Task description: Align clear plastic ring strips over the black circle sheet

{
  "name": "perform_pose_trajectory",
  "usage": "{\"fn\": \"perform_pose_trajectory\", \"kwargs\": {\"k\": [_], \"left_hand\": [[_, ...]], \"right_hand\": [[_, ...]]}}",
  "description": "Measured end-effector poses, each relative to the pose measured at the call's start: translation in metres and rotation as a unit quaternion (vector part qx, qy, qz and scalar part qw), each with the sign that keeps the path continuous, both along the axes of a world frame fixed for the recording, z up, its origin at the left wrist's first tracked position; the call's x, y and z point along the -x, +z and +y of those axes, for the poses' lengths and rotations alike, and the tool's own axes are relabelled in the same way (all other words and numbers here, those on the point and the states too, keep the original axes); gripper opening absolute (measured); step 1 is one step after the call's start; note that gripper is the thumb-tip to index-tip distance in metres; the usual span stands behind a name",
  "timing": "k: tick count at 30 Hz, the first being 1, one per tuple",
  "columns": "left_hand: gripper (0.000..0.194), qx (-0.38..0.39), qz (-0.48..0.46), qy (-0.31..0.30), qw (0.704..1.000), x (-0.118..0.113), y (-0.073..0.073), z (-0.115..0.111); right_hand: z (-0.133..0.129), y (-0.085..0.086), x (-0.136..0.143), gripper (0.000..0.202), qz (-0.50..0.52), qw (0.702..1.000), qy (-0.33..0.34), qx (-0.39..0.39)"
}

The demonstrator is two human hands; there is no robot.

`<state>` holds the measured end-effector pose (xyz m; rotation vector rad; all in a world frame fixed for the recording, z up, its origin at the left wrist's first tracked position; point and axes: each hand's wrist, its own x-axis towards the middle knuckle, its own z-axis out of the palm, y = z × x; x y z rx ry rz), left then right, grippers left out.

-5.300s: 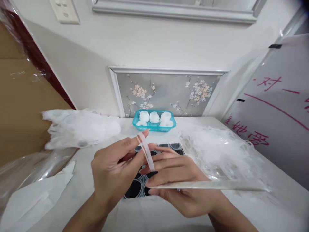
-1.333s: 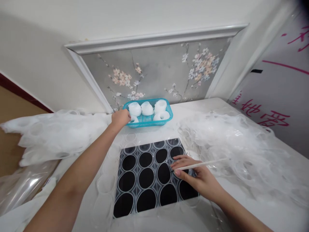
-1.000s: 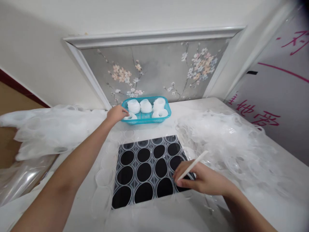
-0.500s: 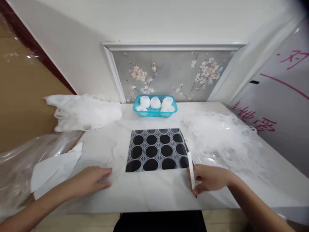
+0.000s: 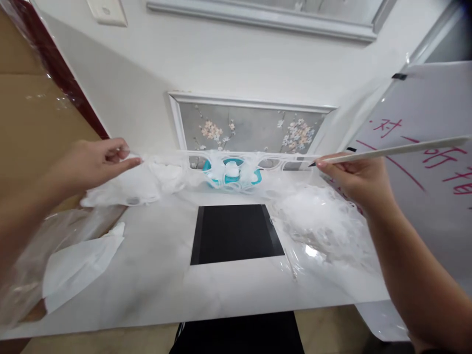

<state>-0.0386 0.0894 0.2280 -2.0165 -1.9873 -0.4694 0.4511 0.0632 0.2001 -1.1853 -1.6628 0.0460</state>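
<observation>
Front edge: pale line across the near side of the tabletop; a black object shows below it.
Near strip: glossy white surface with grey marbling, running between front edge and black mat.
Black mat: flat, matte, four-cornered, near mid-table; marbled surface extends along its left side.
Left margin: crumpled white sheet, clear plastic film and brown cardboard.
Left hand: raised, fingers curled, thumb extended; pinching one end of the lattice sheet.
Right hand: raised, closed round a slim white tool with dark tip; sheet's other end at its fingertips.
Lattice sheet: translucent white, thin, ring-shaped openings; stretched in the air between both hands, across the view of the basket.
Heaps: soft white pile, far left corner; glossy translucent pile, right of mat.
Basket: turquoise, white pieces inside, by the far edge.
Backdrop: framed grey floral panel.
</observation>
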Motion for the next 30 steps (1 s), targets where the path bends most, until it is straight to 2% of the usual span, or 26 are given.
{"fn": "perform_pose_trajectory", "kwargs": {"k": [2,5,7,10,13,16,18,20,23,24,25,27,29,30], "left_hand": [[0.08,-0.022,-0.037,-0.013,0.999,-0.01,0.01,-0.008],[0.076,-0.017,-0.056,-0.005,0.998,-0.019,0.016,-0.016],[0.065,0.01,-0.046,0.004,0.999,-0.023,0.014,-0.011],[0.043,0.074,-0.012,-0.021,0.997,-0.029,0.0,0.01],[0.037,0.135,0.021,-0.045,0.99,-0.036,-0.024,0.041],[0.039,0.167,0.023,-0.024,0.985,-0.04,-0.055,0.074],[0.039,0.195,-0.032,-0.032,0.98,-0.039,-0.076,0.091],[0.047,0.243,-0.156,-0.07,0.955,-0.037,-0.097,0.1],[0.059,0.29,-0.344,-0.129,0.884,-0.03,-0.127,0.101],[0.059,0.283,-0.378,-0.129,0.872,-0.028,-0.137,0.098],[0.057,0.264,-0.395,-0.12,0.872,-0.027,-0.148,0.095],[0.052,0.218,-0.38,-0.093,0.894,-0.026,-0.168,0.084],[0.052,0.201,-0.305,-0.089,0.927,-0.029,-0.185,0.068],[0.054,0.206,-0.255,-0.106,0.939,-0.032,-0.193,0.059]], "right_hand": [[-0.012,0.008,0.006,0.006,0.02,0.999,-0.014,-0.042],[-0.021,0.011,0.005,0.006,0.061,0.995,-0.014,-0.084],[-0.015,0.006,0.001,0.008,0.062,0.995,-0.017,-0.074],[0.013,-0.014,-0.005,0.015,0.004,0.999,-0.034,-0.019],[0.053,-0.044,-0.003,0.025,-0.019,0.999,-0.034,0.028],[0.092,-0.079,0.007,0.031,0.009,0.996,-0.026,0.081],[0.113,-0.103,0.015,0.033,0.028,0.992,-0.025,0.12],[0.127,-0.124,0.025,0.032,0.039,0.986,-0.017,0.161],[0.135,-0.152,0.043,0.028,0.04,0.98,-0.005,0.194],[0.133,-0.16,0.052,0.027,0.039,0.98,-0.006,0.197],[0.13,-0.167,0.062,0.027,0.036,0.979,-0.002,0.198],[0.119,-0.178,0.089,0.027,0.027,0.976,0.043,0.213],[0.106,-0.186,0.122,0.025,0.022,0.957,0.141,0.253],[0.098,-0.188,0.14,0.024,0.022,0.94,0.197,0.277]]}}
